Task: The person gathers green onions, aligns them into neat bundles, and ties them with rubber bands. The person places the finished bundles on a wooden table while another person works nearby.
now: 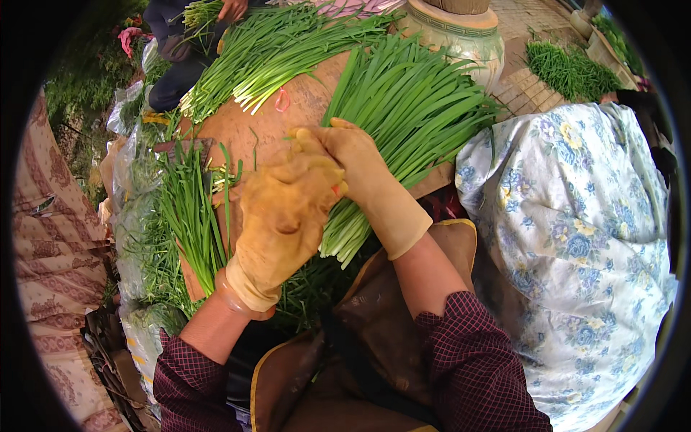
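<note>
My left hand (286,210), in a tan rubber glove and blurred, meets my right hand (351,156) over the lower part of a big bunch of garlic chives (415,102). The right hand wears a matching glove and rests at that bunch. A bit of red shows between the hands; what the fingers hold is hidden. White stalk ends stick out below the right hand. Another small heap of chives (189,210) lies left of my left hand. Farther back, more chives (286,54) lie on the brown board (270,135), with a pink band (282,100) beside their white ends.
A co-worker's hand (233,9) is near a bunch at the top. A glazed ceramic pot (459,43) stands behind the chives. Floral cloth (577,243) covers something at the right, and plastic-wrapped bundles (135,216) line the board's left side. A green heap (572,70) lies on paving.
</note>
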Tool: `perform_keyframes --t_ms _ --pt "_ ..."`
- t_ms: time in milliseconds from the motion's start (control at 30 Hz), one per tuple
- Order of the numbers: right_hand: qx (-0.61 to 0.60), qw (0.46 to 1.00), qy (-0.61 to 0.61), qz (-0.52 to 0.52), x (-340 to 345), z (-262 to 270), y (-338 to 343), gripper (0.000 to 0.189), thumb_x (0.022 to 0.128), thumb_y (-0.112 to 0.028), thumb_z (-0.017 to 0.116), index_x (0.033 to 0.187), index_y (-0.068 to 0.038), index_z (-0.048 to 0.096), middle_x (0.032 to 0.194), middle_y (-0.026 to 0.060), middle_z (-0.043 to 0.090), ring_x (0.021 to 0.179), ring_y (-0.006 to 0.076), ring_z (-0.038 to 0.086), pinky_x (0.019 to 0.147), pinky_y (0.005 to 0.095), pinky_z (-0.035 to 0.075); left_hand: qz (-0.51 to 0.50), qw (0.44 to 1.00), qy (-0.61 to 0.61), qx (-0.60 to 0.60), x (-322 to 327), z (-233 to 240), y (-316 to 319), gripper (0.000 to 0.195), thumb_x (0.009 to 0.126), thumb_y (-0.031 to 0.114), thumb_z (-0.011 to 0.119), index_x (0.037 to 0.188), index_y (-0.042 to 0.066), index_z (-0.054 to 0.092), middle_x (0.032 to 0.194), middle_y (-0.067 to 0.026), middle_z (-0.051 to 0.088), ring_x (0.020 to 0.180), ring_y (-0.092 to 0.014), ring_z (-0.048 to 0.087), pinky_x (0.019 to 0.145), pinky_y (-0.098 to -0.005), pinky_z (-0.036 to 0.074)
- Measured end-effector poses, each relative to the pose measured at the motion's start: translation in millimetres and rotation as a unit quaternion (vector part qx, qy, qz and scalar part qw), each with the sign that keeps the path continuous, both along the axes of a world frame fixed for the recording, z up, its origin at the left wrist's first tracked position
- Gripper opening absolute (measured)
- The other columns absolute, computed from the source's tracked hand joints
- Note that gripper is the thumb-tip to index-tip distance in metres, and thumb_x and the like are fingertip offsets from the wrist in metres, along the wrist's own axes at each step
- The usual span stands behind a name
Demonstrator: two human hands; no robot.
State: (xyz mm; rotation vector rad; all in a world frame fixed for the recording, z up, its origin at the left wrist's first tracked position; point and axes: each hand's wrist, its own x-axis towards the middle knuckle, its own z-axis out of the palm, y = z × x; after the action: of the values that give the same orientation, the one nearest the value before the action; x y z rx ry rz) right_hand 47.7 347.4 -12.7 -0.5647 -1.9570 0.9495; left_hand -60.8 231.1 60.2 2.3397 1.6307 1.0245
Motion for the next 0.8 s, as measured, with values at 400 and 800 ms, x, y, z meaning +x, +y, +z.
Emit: perform_keyframes --t_ms 400,800 --pt "-0.091 0.996 0.008 0.009 16.9 2.6 -4.8 0.026 0.095 -0.028 0.061 0.099 -0.006 0.073 0.079 0.0157 0.07 0.08 0.0339 0.067 0.111 0.0438 0.04 0.107 0.762 -0.628 -0.117 -61.6 -41.4 25.9 0.017 0.102 0.014 0.059 0.108 0.001 0.066 0.105 -0.0125 0.071 0.091 -0.021 0.072 0.077 -0.0289 0.058" --pt "0.048 0.989 -0.138 -0.016 17.6 -0.4 -19.0 0.014 0.088 -0.023 0.07 0.099 -0.016 0.076 0.113 -0.0019 0.074 0.128 0.0232 0.056 0.118 0.0484 0.027 0.036 0.718 -0.688 -0.099 -5.9 -12.3 29.9 0.02 0.103 0.012 0.056 0.113 -0.002 0.064 0.071 0.0005 0.057 0.058 -0.006 0.046 0.052 -0.0219 0.037"
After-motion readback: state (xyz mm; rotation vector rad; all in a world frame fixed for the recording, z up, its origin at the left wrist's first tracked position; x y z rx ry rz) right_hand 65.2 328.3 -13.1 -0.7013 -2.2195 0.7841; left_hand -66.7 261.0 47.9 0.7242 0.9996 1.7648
